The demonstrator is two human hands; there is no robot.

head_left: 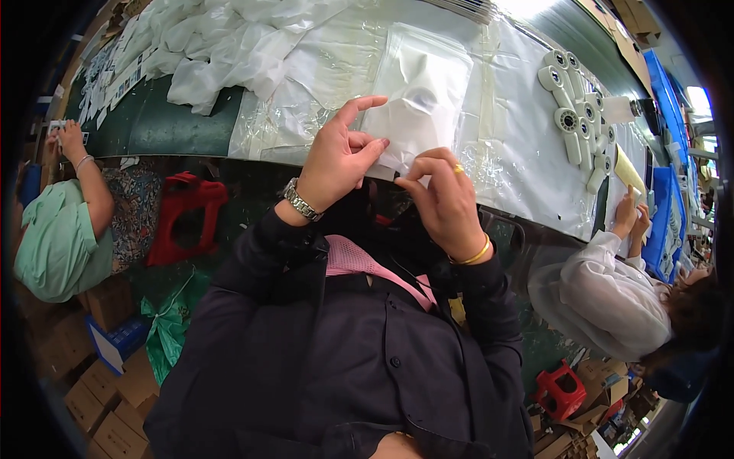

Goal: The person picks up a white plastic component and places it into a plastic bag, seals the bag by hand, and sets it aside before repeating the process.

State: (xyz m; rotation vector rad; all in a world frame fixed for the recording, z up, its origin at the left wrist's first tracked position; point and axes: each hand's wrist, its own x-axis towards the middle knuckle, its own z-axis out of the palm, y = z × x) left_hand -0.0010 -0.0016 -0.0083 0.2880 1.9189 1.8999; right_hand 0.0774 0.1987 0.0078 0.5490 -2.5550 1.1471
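Clear plastic bag point(423, 96) with a white folded item inside — lies on the table's clear-film cover point(520, 153), just far of your hands. Your left hand point(336, 157) pinches its near edge between thumb and fingers, index raised. Your right hand point(443, 199) grips the near corner, fingers curled. White rollers point(577, 115) lie far right; white garments point(229, 46) far left.

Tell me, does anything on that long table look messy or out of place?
Mostly no. The left hand and right hand pinch the near edge of a flat clear bag holding something white. The one untidy spot is the crumpled heap of white fabric at the far left, spilling loosely over the table's green surface.
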